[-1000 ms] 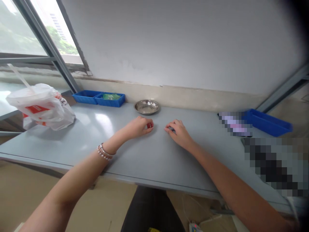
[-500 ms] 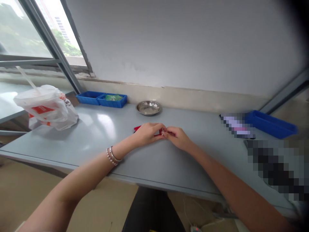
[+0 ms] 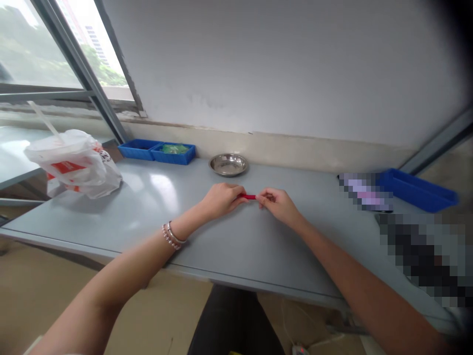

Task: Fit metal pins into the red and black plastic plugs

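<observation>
Between my two hands runs a narrow red item (image 3: 250,197), just above or on the grey table; its exact kind cannot be made out. My left hand (image 3: 222,200), with bracelets at the wrist, is closed around its left part and hides most of it. At the other end, the thumb and fingertips of my right hand (image 3: 278,204) are pinched together on the tip of the red item. Behind both hands, apart from them, stands a shallow round metal dish (image 3: 228,173).
Two blue trays (image 3: 173,158) stand by the wall, one holding green packets (image 3: 175,149). At left is a cup in a plastic bag (image 3: 79,167) with a straw. A blurred phone-like thing (image 3: 364,192), another blue tray (image 3: 419,190) and a blurred dark object (image 3: 417,261) lie at right.
The red item has turned, showing a narrow strip between the hands instead of a wider piece under the left hand. My right hand has shifted slightly right, widening the gap.
</observation>
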